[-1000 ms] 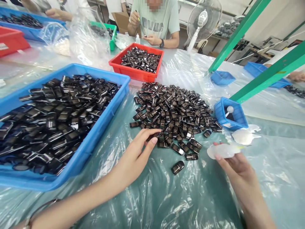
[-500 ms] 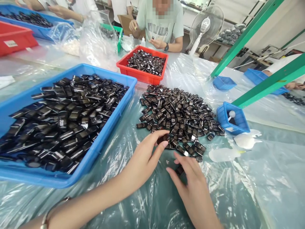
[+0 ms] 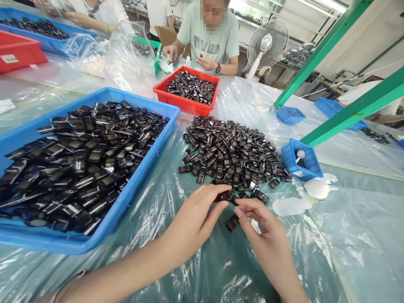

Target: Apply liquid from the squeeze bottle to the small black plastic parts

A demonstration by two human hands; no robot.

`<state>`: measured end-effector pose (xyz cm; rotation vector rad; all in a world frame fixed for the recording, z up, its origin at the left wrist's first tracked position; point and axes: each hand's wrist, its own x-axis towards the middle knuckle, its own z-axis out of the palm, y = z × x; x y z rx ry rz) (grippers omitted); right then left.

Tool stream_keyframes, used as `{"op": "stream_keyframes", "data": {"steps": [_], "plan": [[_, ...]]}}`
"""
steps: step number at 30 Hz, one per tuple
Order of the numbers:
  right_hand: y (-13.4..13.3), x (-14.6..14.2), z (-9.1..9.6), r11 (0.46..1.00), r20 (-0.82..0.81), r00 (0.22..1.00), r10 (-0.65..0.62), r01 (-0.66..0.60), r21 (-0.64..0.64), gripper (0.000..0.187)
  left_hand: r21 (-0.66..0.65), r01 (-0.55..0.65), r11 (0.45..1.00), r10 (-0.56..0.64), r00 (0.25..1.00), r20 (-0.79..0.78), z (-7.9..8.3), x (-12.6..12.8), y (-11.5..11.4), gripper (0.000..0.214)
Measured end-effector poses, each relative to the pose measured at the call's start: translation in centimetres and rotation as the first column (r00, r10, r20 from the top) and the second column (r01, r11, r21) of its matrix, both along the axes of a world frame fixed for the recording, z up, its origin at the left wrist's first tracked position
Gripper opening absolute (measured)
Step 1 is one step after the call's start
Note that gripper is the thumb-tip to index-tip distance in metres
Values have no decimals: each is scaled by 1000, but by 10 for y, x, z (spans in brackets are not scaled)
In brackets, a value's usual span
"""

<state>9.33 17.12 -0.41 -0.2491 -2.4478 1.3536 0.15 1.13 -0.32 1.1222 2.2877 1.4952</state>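
My left hand (image 3: pixel 197 212) pinches a small glossy black-brown plastic piece (image 3: pixel 226 196) between thumb and fingers, at the near edge of a heap of similar pieces (image 3: pixel 235 153). Close against its right end is my right hand (image 3: pixel 268 233), thumb and forefinger pressed together. Whatever lies between those right fingertips is too small to make out. Just below them, a single loose black piece (image 3: pixel 232 224) rests on the plastic-covered table (image 3: pixel 221 269).
On the left stands a large blue tray (image 3: pixel 132 198) full of black pieces. A red bin (image 3: pixel 184 103) of pieces sits beyond the heap. To the right are a small blue basket (image 3: pixel 304 168) with a white scoop, a squeeze bottle (image 3: pixel 290 206) and a green post (image 3: pixel 341 115). A co-worker (image 3: pixel 211 42) sits opposite.
My right hand has moved up to meet the left and closed its fingertips, leaving the loose piece below in plain sight. The co-worker's hand opposite has lowered toward the table.
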Motion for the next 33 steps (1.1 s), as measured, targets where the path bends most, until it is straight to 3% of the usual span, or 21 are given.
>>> {"op": "stream_keyframes", "data": {"steps": [2, 5, 9, 13, 22, 28, 31, 33], "plan": [[3, 2, 6, 968, -20, 1000, 2, -7, -249, 6, -1, 39, 999, -39, 999, -38, 2, 0, 0, 26], [4, 2, 14, 779, -65, 995, 74, -99, -619, 5, 30, 99, 995, -96, 992, -83, 2, 1, 1, 28], [2, 1, 17, 607, -23, 992, 120, -92, -789, 7, 62, 180, 982, -170, 975, -146, 2, 3, 1, 28], [3, 2, 16, 541, 33, 986, 162, -61, -839, 3, 68, 232, 970, -214, 954, -209, 3, 1, 2, 25], [14, 5, 15, 538, 79, 956, 281, -89, -838, 9, -29, 287, 958, -271, 861, -430, 6, -4, -1, 29], [8, 2, 12, 572, 115, 954, 277, -68, -818, 19, -4, 238, 971, -207, 837, -507, 9, 6, 2, 22], [-4, 13, 17, 690, 127, 982, 138, -3, -724, 24, -13, 152, 988, -125, 760, -638, 25, 8, -8, 24], [2, 33, 19, 813, 80, 992, -93, 122, -570, 23, 14, -81, 997, 65, 663, -746, 42, 2, -21, 25]]}}
